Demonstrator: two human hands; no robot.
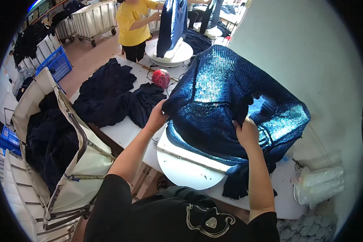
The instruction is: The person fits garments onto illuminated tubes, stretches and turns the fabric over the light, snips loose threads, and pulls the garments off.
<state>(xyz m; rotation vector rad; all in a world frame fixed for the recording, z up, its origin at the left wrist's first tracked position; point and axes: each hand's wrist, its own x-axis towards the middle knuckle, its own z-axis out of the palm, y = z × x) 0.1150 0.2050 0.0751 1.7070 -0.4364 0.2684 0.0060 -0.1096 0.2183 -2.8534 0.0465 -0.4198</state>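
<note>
A dark blue knitted garment is spread over a lit stand, and light shines through its knit in several places. My left hand grips the garment's left edge, fingers closed on the fabric. Near the opening on the right, my right hand pinches the knit. Below the garment, the white round base of the stand and a bright bar show. One dark sleeve hangs down by my right forearm. The far side of the garment's underside is hidden.
Dark garments lie on the white table beside a red and white yarn ball. A cloth cart with dark clothes stands at left. Clear plastic bags lie at right. A person in yellow works across the table.
</note>
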